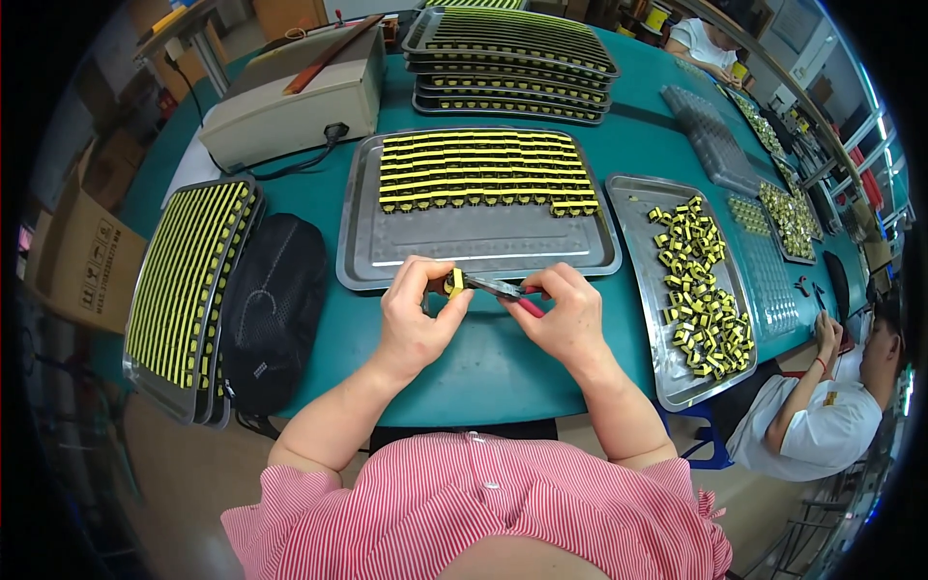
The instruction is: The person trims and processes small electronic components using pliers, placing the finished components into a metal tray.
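Between the thumb and fingers of my left hand (411,314) is a small yellow-and-black transformer (456,282). My right hand (568,314) is closed round the red handles of a pair of pliers (496,286). Their metal jaws point left and reach the transformer's side; whether they grip a pin cannot be made out. Both hands are over the near edge of a metal tray (435,246). On its far part, similar transformers (474,172) stand in tight rows, with a short row at the near right.
A right-hand tray (667,382) holds a loose heap of transformers. Stacked full trays (512,72) stand behind, others (188,290) at left beside a black case (275,300). A beige box-shaped device (290,106) trails a black cable. Co-workers (822,416) sit at right.
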